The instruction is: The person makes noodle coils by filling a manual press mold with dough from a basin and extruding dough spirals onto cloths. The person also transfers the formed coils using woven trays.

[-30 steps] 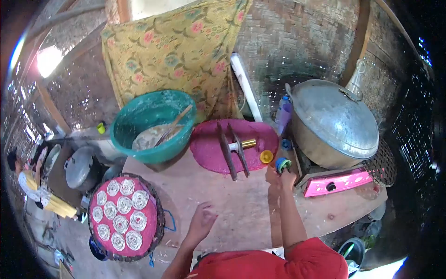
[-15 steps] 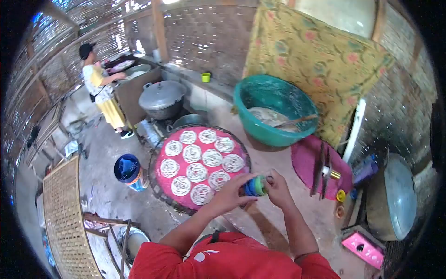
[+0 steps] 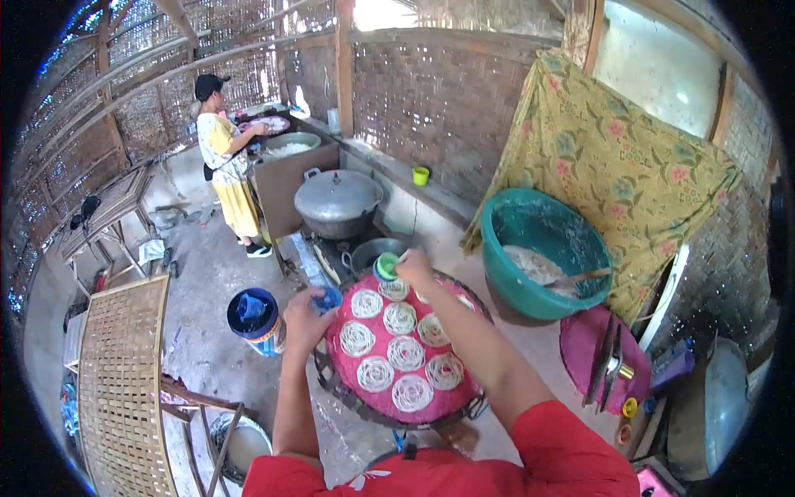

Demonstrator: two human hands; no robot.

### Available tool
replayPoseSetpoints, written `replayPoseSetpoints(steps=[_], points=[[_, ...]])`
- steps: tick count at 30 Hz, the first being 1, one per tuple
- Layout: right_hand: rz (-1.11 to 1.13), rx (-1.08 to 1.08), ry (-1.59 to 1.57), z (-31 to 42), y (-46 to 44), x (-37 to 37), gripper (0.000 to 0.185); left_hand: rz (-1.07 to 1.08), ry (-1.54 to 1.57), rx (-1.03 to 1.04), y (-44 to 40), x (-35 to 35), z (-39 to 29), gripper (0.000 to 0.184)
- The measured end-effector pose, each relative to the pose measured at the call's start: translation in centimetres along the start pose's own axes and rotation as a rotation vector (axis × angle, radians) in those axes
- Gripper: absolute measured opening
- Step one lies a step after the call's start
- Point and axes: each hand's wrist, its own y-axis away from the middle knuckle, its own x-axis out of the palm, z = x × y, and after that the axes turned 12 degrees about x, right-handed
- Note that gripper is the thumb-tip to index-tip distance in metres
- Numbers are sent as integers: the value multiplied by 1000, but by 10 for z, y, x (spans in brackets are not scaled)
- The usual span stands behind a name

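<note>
Woven-bamboo wall (image 3: 464, 108) behind, w/ yellow floral cloth (image 3: 613, 157) hung on R side. L hand (image 3: 305, 321) grips small blue plastic cup (image 3: 329, 299) nr L edge of round pink tray (image 3: 453, 403); R hand (image 3: 416, 268) closed on small green plastic cup (image 3: 387, 265) at tray's far edge, white noodle-like coils (image 3: 406, 353) on top.

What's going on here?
Someone in red sleeves holds a blue cup in the left hand and a green cup in the right hand, at the far side of a round pink tray. White coils sit across it. Another person stands farther back.
</note>
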Motion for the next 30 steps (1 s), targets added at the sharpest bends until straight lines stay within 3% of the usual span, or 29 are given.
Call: replayPoseSetpoints(steps=[3,6,8,9,10,13,16,19,23,26,30], points=[[-1,74,-7,4,-18,37,19,-59,-124,45,18,-4,3,44],[-48,95,-57,9,-4,45,18,-28,-54,-109,35,-2,10,44],[-123,-38,-174,9,-4,40,19,-53,-24,-127,39,1,18,45],[-39,48,-298,9,-5,39,11,-22,6,-116,40,0,20,47],[-32,55,-294,5,-7,34,11,-16,7,-124,43,1,19,47],[145,175,-662,-8,0,-9,17,52,-54,-109,46,4,17,49],[-2,12,-492,-77,-14,-34,19,32,36,-145,50,8,23,58],[-16,135,-390,-108,25,-96,15,-15,74,-134,54,3,16,76],[-193,196,-149,-180,38,-104,15,-129,2,-52,40,-9,-13,71],[-160,333,-172,-207,42,-102,16,-136,151,-44,25,-5,-43,69],[-173,347,-219,-210,58,-106,18,-97,210,17,22,4,-62,65]])
